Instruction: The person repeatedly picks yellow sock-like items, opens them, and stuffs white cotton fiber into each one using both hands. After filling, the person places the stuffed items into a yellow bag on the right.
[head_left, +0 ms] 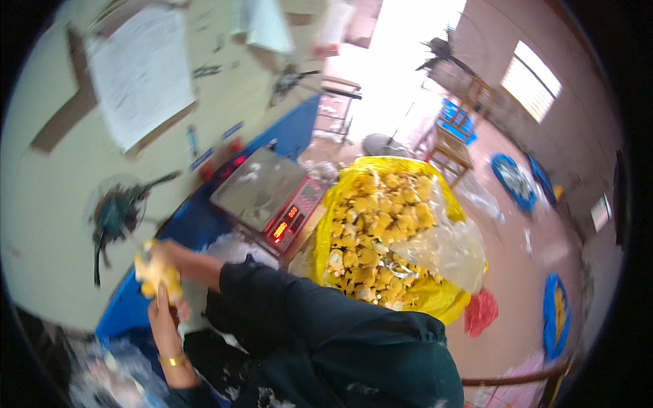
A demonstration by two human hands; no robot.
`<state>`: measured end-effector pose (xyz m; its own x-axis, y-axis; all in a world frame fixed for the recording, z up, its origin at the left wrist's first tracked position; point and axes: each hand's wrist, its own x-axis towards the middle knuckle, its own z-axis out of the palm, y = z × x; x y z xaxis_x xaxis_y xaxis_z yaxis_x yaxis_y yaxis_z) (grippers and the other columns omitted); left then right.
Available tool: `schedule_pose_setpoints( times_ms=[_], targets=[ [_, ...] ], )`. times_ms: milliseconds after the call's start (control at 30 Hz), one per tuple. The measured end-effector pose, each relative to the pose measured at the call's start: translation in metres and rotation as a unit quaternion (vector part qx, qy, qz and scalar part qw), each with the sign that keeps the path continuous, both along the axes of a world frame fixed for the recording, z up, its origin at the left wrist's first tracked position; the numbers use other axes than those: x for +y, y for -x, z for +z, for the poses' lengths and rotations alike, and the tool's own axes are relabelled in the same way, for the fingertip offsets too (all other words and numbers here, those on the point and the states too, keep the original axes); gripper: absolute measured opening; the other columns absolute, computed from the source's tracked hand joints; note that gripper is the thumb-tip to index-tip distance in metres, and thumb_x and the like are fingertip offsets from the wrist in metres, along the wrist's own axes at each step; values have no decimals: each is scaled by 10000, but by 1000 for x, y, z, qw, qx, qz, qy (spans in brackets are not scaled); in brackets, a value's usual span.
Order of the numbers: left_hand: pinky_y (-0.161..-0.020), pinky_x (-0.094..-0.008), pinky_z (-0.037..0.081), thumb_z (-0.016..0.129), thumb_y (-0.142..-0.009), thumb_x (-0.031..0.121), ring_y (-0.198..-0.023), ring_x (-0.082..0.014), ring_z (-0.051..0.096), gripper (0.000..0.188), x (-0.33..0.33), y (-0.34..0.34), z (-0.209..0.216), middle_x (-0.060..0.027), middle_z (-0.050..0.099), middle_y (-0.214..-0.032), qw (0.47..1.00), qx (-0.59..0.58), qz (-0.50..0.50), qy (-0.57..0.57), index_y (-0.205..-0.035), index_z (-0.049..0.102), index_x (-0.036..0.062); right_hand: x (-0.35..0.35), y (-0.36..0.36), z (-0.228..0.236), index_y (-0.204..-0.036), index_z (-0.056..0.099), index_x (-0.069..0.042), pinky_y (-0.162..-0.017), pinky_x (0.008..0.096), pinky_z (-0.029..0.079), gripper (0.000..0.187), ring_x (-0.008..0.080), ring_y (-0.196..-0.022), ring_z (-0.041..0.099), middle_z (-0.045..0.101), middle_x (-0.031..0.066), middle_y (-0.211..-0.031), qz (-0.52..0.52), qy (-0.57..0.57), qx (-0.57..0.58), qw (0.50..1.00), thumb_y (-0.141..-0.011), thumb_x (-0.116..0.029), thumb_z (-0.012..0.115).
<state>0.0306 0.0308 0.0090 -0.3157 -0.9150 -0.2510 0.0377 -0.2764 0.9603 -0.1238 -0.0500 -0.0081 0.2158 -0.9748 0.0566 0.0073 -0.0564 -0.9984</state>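
Both my hands meet at a small yellow soft toy piece (155, 273) with pale patches, near the left table's edge. My left hand (163, 318), with a gold-coloured band at its wrist, grips the piece from below, thumb pressed on it. From the dark sleeve, my right hand (178, 262) holds its upper side; those fingers are blurred and partly hidden. Close beside the piece, a dark green device (117, 212) with a round base and lever-like arms stands on the pale table (54, 251). A thin rod seems to run from it toward the piece; whether they touch, I cannot tell.
A scale (262, 190) with a red lit display sits beside the table. Right of it, a large yellow sack (445, 306) holds many similar yellow pieces under clear plastic. Further off are a wooden chair (449, 149), a fan (442, 51) and blue sacks (513, 180) on the floor.
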Motion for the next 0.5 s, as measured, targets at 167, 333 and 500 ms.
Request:
schedule_pose_setpoints(
  times_ms=[167, 333, 500],
  targets=[
    [-473, -189, 446, 516, -941, 446, -569, -106, 603, 448, 1, 23, 27, -52, 636, -737, 997, 40, 4, -61, -953, 615, 9, -3, 30, -24, -1137, 603, -26, -852, 342, 502, 324, 166, -958, 616, 648, 73, -1062, 117, -31, -252, 960, -857, -188, 630],
    [-494, -232, 510, 594, -896, 434, -581, -131, 635, 435, -14, 29, 6, -91, 660, -796, 998, -31, -40, -40, -977, 621, 7, -13, 22, -24, -1118, 582, -31, -793, 274, 505, 216, 128, -902, 612, 636, 41, -1013, 70, -42, -152, 985, -938, -71, 471],
    [-547, -364, 512, 549, -906, 307, -637, -273, 649, 331, 0, 35, -8, -164, 644, -754, 894, -376, 16, 242, -871, 615, -15, 2, 14, -30, -1136, 555, 4, -784, 274, 496, 215, 125, -903, 601, 627, 59, -1014, 0, 6, -44, 999, -956, -84, 480]
  ],
)
